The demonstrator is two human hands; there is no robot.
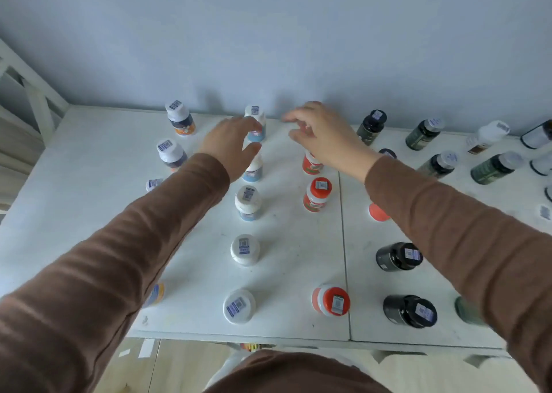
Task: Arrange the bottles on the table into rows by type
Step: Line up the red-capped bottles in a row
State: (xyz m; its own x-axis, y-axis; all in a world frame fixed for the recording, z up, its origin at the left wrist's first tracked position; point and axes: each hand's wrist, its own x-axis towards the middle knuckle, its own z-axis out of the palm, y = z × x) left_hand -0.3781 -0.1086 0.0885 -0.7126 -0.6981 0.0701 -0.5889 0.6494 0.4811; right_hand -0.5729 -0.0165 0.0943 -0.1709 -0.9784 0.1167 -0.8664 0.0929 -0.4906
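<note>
Both hands are reached over the white table twd the wall: the left hand is spread, fingers loose, just beside the far blue-label bottle, contact can't be told. The right hand is curled half-closed w/ nothing pinched, above the far red-cap bottle. Bottles are stood in front-to-back rows: white-cap row centre, red-cap row beside it, dark bottles at right.

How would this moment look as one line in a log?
left hand: reaching at far blue-label bottle | right hand: open, empty, above red bottles | table: rows partly formed
</note>
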